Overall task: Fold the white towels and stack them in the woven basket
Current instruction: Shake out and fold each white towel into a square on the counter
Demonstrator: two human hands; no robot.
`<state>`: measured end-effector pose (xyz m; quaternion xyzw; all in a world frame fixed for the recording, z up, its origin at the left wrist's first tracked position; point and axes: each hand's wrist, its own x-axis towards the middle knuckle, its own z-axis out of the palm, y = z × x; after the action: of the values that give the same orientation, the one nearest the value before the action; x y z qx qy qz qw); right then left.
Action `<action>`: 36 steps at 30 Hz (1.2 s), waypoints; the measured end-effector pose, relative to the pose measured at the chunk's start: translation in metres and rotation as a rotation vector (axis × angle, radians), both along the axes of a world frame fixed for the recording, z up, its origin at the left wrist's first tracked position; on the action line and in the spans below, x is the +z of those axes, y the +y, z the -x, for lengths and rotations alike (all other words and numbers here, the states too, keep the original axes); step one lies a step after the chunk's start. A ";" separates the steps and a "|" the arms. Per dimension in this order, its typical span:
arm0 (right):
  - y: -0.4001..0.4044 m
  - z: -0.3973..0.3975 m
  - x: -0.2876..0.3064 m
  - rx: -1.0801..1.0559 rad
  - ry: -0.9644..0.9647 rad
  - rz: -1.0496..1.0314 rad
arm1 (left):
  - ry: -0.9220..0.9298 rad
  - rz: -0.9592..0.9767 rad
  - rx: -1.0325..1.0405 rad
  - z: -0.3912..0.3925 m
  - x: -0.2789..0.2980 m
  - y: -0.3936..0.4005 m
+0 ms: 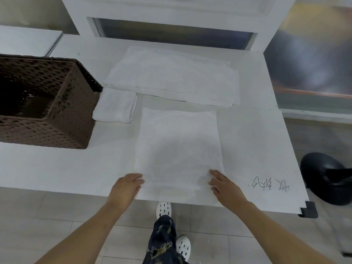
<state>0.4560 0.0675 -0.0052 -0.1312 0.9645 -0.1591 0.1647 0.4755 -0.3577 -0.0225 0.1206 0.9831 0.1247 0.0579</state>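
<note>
nearest to me, at the bottom of the view, i see a leg in dark patterned trousers (163, 239) and two white perforated clogs (163, 209) on a pale tiled floor (57, 216). above them, my two bare forearms reach onto a white surface (57, 168). my left hand (126, 186) rests on the near left corner of a flat white towel (178, 149), fingers held loosely together and slightly bent over the towel's edge; i cannot tell whether they pinch the cloth. my right hand (223, 185) lies on the near right corner, fingers spread a little and mostly straight, pressing the cloth down. the towel lies spread in front of me, its near edge at the edge of the surface. to the right of it, dark handwriting (269, 184) marks the surface. further back on the left, a small folded white towel (115, 105) lies touching the side of a dark brown woven basket (62, 113), whose inside looks dark. beyond both, a pile of flat white towels (171, 77) lies near the back. off the right edge, a black rounded object (325, 178) sits lower down.
</note>
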 end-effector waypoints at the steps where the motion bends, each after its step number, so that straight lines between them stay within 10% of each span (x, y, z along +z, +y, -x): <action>1: 0.000 0.001 0.002 -0.011 -0.014 0.009 | 0.016 -0.010 0.001 0.002 0.003 -0.001; 23: 0.006 0.156 0.122 -0.602 -0.103 0.599 | -0.089 -0.600 0.372 0.190 0.109 0.012; 36: 0.004 0.247 0.059 -0.344 0.076 0.029 | -0.080 -0.248 0.243 0.286 0.060 0.010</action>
<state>0.2088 0.0713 0.0543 0.0274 0.9759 -0.1937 0.0965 0.1893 -0.3481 0.0371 0.0019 0.9644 0.2560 0.0663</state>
